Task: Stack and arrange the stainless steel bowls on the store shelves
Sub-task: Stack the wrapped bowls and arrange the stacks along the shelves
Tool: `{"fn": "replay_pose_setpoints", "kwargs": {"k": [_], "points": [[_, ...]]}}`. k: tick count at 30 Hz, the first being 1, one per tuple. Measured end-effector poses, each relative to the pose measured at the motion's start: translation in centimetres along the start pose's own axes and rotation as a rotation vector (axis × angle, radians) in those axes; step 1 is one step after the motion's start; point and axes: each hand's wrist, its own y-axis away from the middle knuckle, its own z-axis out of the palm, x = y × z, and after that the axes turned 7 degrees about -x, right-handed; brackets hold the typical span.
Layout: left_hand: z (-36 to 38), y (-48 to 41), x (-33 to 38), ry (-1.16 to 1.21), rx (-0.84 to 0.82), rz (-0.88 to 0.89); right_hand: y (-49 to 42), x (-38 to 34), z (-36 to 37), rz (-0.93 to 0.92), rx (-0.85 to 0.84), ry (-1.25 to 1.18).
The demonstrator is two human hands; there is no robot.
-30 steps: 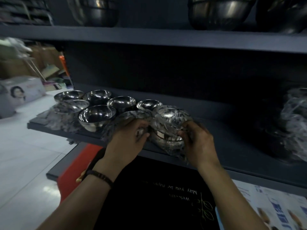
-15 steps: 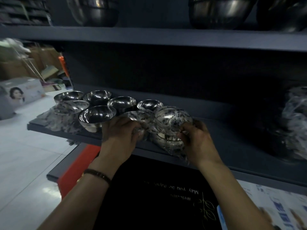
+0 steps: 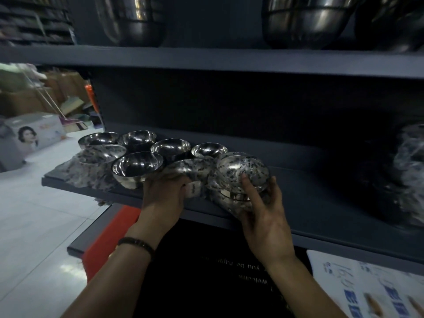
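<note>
Left end of the shelf [image 3: 321, 198] is packed by a bowl cluster [image 3: 137, 166] — two rows, rims set close together. The front edge beside it is blocked by the left hand [image 3: 164, 196] gripping a wrapped bowl [image 3: 190, 171] and the right hand [image 3: 263, 214] holding a wrapped stack [image 3: 242, 173]. Bare board is left open from the right hand to the wrapped bundle [image 3: 410, 171] at far right — access from the front. Headroom is capped by the upper shelf [image 3: 206, 60].

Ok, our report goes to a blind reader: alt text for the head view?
The left hand grips a wrapped steel bowl and the right hand cups a second wrapped bowl at the front of a dark shelf. Bare bowls stand alongside.
</note>
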Motion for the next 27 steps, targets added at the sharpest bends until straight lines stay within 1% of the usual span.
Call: {"fn": "replay_pose_setpoints", "kwargs": {"k": [3,6,10,13,15,17,19,22,27], "points": [[-0.7,0.0,0.1,0.085,0.125,0.076,0.2,0.2,-0.4,-0.011,-0.003,-0.065],[-2.7,0.0,1.3,0.086,0.245,0.124,0.2,0.5,-0.9,0.0,-0.006,-0.118],[-6.4,-0.2,3.7,0.122,0.325,0.203,0.4,0.5,-0.8,0.058,-0.011,-0.189],[-8.6,-1.0,6.1,0.118,0.3,0.321,0.3,0.4,-1.2,0.137,-0.008,-0.294],[-9.0,-1.6,7.6,0.136,0.243,0.4,0.3,0.3,-1.6,0.154,0.002,-0.331],[-8.8,-1.7,8.8,0.124,0.172,0.437,0.2,0.1,-2.2,0.161,-0.003,-0.352],[-8.1,-1.4,9.9,0.105,0.127,0.441,0.3,-0.2,-2.8,0.168,-0.02,-0.372],[-7.0,-0.7,11.4,0.137,0.094,0.455,0.6,-0.3,-3.2,0.173,-0.017,-0.385],[-5.2,-0.1,12.3,0.188,0.018,0.377,0.9,0.1,-3.2,0.156,-0.017,-0.41]]}}
